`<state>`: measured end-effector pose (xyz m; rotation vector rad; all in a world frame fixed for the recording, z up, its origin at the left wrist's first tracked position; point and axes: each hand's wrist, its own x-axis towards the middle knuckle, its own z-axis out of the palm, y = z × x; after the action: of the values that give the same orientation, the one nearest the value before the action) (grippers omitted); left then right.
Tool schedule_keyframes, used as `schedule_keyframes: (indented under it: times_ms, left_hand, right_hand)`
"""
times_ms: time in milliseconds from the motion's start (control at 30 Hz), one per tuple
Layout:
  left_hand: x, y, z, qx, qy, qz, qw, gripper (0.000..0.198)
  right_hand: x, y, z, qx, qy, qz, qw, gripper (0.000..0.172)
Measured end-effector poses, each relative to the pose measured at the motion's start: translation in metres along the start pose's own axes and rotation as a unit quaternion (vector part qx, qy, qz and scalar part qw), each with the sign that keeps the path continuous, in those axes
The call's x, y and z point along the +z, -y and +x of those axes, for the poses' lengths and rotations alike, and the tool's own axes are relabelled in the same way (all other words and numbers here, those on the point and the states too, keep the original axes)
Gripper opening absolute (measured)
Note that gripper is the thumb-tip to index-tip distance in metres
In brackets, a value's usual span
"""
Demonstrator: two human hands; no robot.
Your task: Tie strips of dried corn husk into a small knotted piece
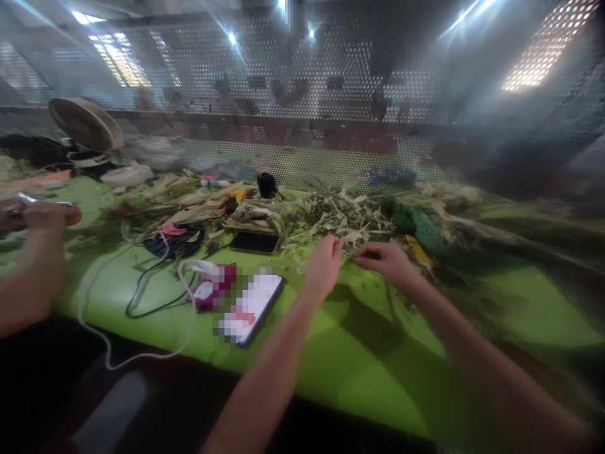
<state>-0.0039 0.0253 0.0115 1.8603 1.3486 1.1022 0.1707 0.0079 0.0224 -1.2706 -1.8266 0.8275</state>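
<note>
My left hand [325,268] is over the green table, its fingers pinched together at the near edge of a pile of pale, dry plant strips [350,211]. Beside it, my right hand [386,261] is also closed in a pinch, fingertips pointing left towards the left hand. A small gap separates the two hands. Whatever lies between the fingertips is too thin and blurred to make out. A few loose strips curl by the left fingertips. Right of the right hand lie a yellow item [419,251] and a green perforated item [428,228].
A lit phone [253,309] lies beside a purple packet [215,287]; a dark phone [255,242] is behind. Cables [106,340] loop over the table's edge [155,337]. At left are another person's hand [45,217] and a fan [85,123]. A perforated metal screen [293,101] stands behind.
</note>
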Motion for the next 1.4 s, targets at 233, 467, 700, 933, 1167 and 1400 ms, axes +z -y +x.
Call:
schedule_keyframes:
  times_ms: [233, 467, 700, 933, 1167, 1400]
  left_hand:
    - [-0.002, 0.001, -0.005, 0.099, 0.013, 0.141, 0.985, 0.025]
    - [-0.003, -0.004, -0.004, 0.169, 0.217, -0.026, 0.961, 0.027]
    - [-0.001, -0.002, -0.001, -0.019, 0.1, -0.224, 0.969, 0.03]
    - [0.002, -0.002, -0.001, 0.029, -0.011, -0.036, 0.999, 0.021]
    - [0.001, -0.003, -0.007, 0.123, 0.086, 0.094, 0.984, 0.024]
    - [0.002, -0.005, -0.005, 0.156, 0.217, -0.091, 0.959, 0.021]
  right_hand:
    - [0.003, 0.033, -0.016, -0.164, -0.057, -0.164, 0.971, 0.012]
    - [-0.036, 0.018, -0.006, -0.079, -0.084, -0.089, 0.989, 0.016]
    - [-0.02, 0.001, 0.0, 0.007, -0.089, 0.019, 0.996, 0.021]
    - [0.007, 0.026, -0.019, -0.102, -0.059, -0.138, 0.983, 0.016]
    - [-0.01, 0.023, -0.017, -0.135, -0.078, -0.187, 0.97, 0.014]
    - [-0.035, 0.002, -0.005, -0.029, -0.108, -0.052, 0.992, 0.024]
